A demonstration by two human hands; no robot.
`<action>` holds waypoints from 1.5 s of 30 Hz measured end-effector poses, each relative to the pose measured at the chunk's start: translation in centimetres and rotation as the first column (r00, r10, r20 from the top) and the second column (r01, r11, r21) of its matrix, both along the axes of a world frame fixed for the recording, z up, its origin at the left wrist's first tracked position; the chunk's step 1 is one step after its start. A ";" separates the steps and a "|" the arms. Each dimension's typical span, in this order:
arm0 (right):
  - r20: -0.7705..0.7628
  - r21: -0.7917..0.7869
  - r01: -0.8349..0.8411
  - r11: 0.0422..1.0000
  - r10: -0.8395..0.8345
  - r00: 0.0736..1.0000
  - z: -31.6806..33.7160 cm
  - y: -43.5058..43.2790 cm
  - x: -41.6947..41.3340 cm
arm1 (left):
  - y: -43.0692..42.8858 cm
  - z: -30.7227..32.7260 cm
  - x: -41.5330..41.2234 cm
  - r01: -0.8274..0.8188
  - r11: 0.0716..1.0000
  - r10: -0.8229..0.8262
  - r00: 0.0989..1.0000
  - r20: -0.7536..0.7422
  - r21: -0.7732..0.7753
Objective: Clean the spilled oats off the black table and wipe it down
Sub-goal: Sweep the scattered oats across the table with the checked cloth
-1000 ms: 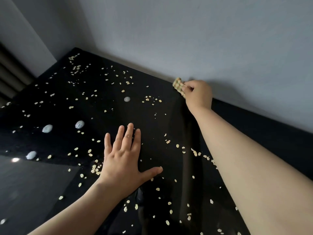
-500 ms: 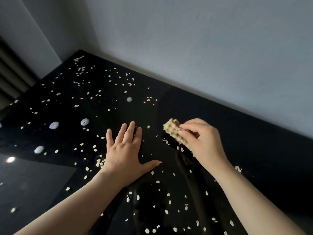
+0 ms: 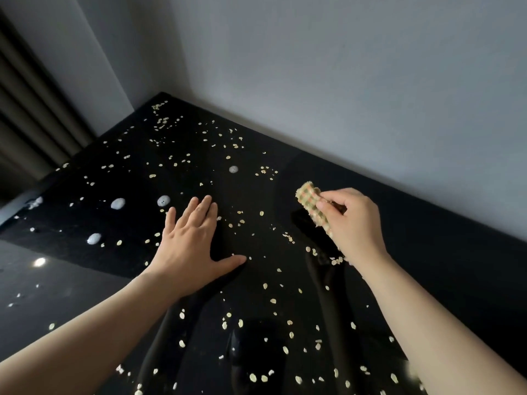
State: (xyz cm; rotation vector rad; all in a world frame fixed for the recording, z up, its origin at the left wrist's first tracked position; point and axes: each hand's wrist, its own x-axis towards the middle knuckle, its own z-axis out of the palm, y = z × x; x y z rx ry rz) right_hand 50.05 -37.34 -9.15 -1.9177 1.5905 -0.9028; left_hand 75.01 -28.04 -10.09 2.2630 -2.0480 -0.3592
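Observation:
A glossy black table (image 3: 427, 252) is strewn with pale oat flakes (image 3: 265, 286) from the far left corner to the near edge. My right hand (image 3: 353, 223) grips a folded checkered cloth (image 3: 312, 202) at the table's middle right; whether the cloth touches the surface I cannot tell. A small pile of oats (image 3: 336, 261) lies just beside my right wrist. My left hand (image 3: 191, 246) presses flat on the table with fingers straight and thumb spread.
Several whitish round blobs (image 3: 117, 203) dot the left part of the table, one more (image 3: 233, 169) farther back. A grey wall (image 3: 342, 81) runs along the table's far edge. A curtain (image 3: 25, 124) hangs at the left. Grey floor (image 3: 42, 295) shows below the left edge.
My right hand has drawn the cloth from the far edge at the wall back toward me across the table. The strip it crossed holds few oats. My left hand stays flat in place.

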 end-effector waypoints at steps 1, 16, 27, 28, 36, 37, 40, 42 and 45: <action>-0.013 -0.015 0.015 1.000 -0.016 1.000 0.1 -1.2 0.7 | -0.7 0.0 0.6 0.017 1.000 -0.017 1.000 0.007 -0.005; -0.114 -0.011 0.222 0.975 -0.222 0.968 -3.6 -15.5 10.4 | -8.7 -0.9 10.5 0.167 0.983 -0.170 0.985 0.024 0.082; -0.028 0.197 -0.117 0.973 0.125 0.992 -1.6 -2.9 10.5 | -8.6 -1.6 11.0 0.195 0.975 -0.195 0.981 -0.014 0.106; -0.017 0.166 -0.088 0.982 0.092 0.996 -1.4 -3.4 10.6 | -8.6 -1.6 11.0 0.198 0.975 -0.197 0.980 -0.017 0.102; -0.121 -0.085 0.160 0.983 -0.169 0.978 -2.0 -15.8 12.6 | -8.5 -1.9 11.0 0.192 0.976 -0.192 0.981 -0.009 0.105; -0.131 -0.060 0.175 0.983 -0.182 0.975 -2.7 -16.7 13.1 | -8.5 -2.0 11.0 0.189 0.977 -0.189 0.982 -0.011 0.103; -0.158 -0.013 0.158 0.987 -0.158 0.975 -4.1 -16.1 14.6 | -8.5 -1.8 11.0 0.184 0.977 -0.183 0.983 -0.020 0.104; -0.127 -0.020 0.064 0.998 -0.066 0.990 -4.0 -13.6 15.0 | -8.5 -1.9 11.0 0.181 0.977 -0.181 0.983 -0.007 0.111; -0.093 -0.023 -0.083 0.996 0.080 0.992 -3.6 -8.0 14.3 | -8.6 -2.0 11.0 0.184 0.975 -0.186 0.982 0.011 0.122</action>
